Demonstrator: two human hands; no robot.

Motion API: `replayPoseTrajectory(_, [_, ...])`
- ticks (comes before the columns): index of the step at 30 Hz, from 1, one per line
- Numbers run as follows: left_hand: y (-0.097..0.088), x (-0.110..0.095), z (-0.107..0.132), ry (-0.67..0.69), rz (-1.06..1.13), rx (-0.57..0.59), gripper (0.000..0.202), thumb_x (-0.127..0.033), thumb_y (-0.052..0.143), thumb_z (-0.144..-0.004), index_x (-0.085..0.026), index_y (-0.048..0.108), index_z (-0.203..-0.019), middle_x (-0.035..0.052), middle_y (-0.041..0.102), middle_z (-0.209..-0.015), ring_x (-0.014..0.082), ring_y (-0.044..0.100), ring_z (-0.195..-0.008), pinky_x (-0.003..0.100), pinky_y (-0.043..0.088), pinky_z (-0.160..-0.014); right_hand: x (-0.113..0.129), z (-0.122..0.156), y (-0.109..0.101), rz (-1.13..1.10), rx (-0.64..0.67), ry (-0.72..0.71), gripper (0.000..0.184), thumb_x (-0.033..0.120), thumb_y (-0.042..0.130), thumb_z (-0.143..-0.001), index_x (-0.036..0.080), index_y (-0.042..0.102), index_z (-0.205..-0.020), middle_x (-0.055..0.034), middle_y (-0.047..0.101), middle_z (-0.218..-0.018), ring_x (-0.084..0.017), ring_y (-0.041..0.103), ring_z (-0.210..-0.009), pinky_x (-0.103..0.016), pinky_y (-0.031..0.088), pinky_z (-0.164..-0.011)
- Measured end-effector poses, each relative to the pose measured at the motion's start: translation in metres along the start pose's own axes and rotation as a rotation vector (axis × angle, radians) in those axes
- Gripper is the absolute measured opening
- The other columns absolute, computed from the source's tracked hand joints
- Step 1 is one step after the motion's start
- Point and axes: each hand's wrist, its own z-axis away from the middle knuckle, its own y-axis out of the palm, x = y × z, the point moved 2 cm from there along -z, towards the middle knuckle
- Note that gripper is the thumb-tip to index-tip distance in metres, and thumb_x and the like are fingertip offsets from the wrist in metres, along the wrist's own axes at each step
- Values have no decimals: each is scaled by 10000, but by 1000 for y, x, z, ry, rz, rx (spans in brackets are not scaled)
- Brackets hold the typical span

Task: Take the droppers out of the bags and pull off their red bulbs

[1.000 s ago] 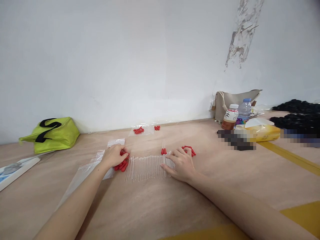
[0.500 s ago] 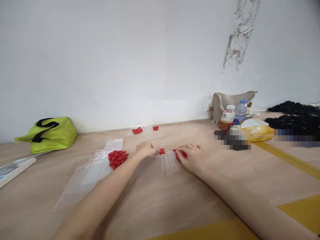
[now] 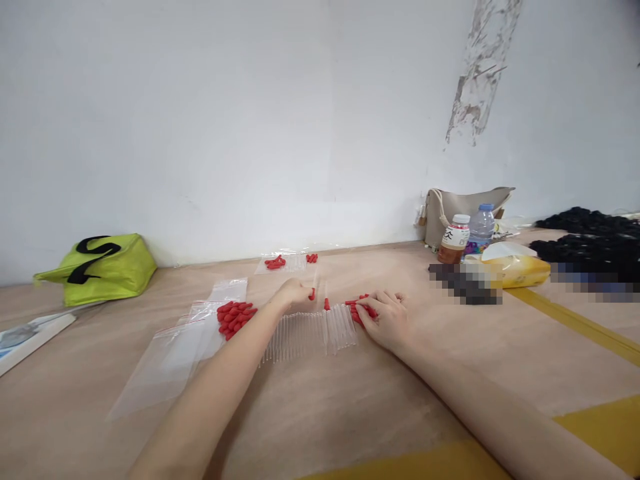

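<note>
My left hand (image 3: 296, 293) is closed in a pinch on a dropper (image 3: 313, 293), a clear thin tube with a red rubber bulb, tube pointing away from me. Just right of it another dropper (image 3: 327, 305) lies on the table. My right hand (image 3: 386, 317) has its fingers bent over a small pile of red rubber bulbs (image 3: 358, 314), thumb and forefinger closed on one bulb (image 3: 351, 303). Between and below the hands lies a row of clear tubes (image 3: 300, 337). A larger heap of red bulbs (image 3: 236, 319) sits left of my left forearm.
Clear zip bags (image 3: 160, 367) lie at left, beside a lime-green bag (image 3: 107, 270). Near the wall is a clear bag with bulbs and tubes (image 3: 293, 262). At right stand a juice bottle (image 3: 454, 240), a water bottle (image 3: 483, 227), a tissue pack (image 3: 520, 267) and a beige bag (image 3: 435, 217).
My left hand has picked up one of the two droppers that lay side by side and lifted it slightly to the left. The right hand has hardly moved.
</note>
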Motion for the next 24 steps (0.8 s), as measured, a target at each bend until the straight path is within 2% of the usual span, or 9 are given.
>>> replayPoseTrajectory(2, [-12, 7, 10, -32, -56, -7, 261, -318, 474, -842, -123, 545, -1000, 51, 568, -975, 185, 562, -840, 345, 475, -716, 0, 0, 0, -30, -18, -7, 170, 248, 487, -789, 231, 653, -820, -19, 587, -786, -141, 514, -773, -316, 256, -784])
replayPoseTrajectory(5, [-23, 18, 42, -11, -135, 14, 213, -284, 394, -864, -136, 544, -832, 20, 565, -705, 157, 547, -644, 300, 431, -605, 6, 0, -3, -86, -64, -63, 241, 290, 487, -793, 190, 613, -973, -69, 564, -915, -164, 521, -848, -327, 296, -804])
replayPoseTrajectory(7, [-26, 25, 71, 121, -257, -8, 191, -254, 353, -870, -163, 511, -812, 13, 557, -682, 145, 532, -610, 274, 400, -575, 16, -1, -8, -124, -83, -154, 379, 365, 506, -781, 159, 548, -1096, -108, 536, -1011, -189, 509, -911, -339, 319, -816])
replayPoseTrajectory(9, [-24, 30, 98, 245, -338, -79, 167, -245, 365, -864, -172, 495, -789, 23, 568, -725, 149, 535, -644, 269, 397, -586, 29, -1, -13, -143, -41, -277, 504, 446, 523, -758, 166, 490, -1177, -123, 518, -1091, -216, 485, -976, -365, 316, -841])
replayPoseTrajectory(12, [-17, 31, 126, 437, -384, -197, 136, -191, 390, -856, -170, 491, -767, 32, 580, -762, 149, 546, -693, 271, 409, -628, 50, 1, -16, -150, 65, -438, 480, 473, 519, -768, 222, 492, -1176, -84, 566, -1084, -224, 470, -1012, -417, 248, -901])
replayPoseTrajectory(15, [-7, 30, 135, 557, -333, -246, 102, -122, 423, -837, -162, 488, -770, 36, 586, -797, 133, 549, -716, 262, 418, -665, 64, 7, -12, -196, 86, -505, 327, 400, 508, -808, 242, 547, -1092, -27, 643, -884, -182, 503, -923, -433, 181, -926])
replayPoseTrajectory(18, [-2, 28, 136, 611, -271, -259, 75, -92, 463, -815, -158, 488, -789, 41, 583, -818, 128, 539, -738, 262, 419, -685, 69, 14, -4, -223, 96, -531, 217, 320, 499, -829, 239, 582, -1012, 16, 626, -696, -134, 503, -774, -419, 170, -919])
replayPoseTrajectory(20, [-1, 26, 135, 618, -242, -265, 76, -96, 491, -805, -155, 501, -852, 46, 585, -837, 135, 534, -768, 271, 415, -703, 70, 18, -1, -212, 110, -542, 161, 277, 485, -835, 231, 604, -935, 28, 592, -627, -116, 474, -705, -406, 181, -904])
replayPoseTrajectory(24, [-3, 20, 133, 624, -278, -254, 251, -197, 557, -791, -161, 511, -1034, 70, 598, -919, 176, 518, -843, 324, 381, -742, 73, 21, 0, -217, 116, -560, 145, 253, 472, -832, 209, 610, -824, 25, 553, -591, -109, 422, -654, -385, 203, -873])
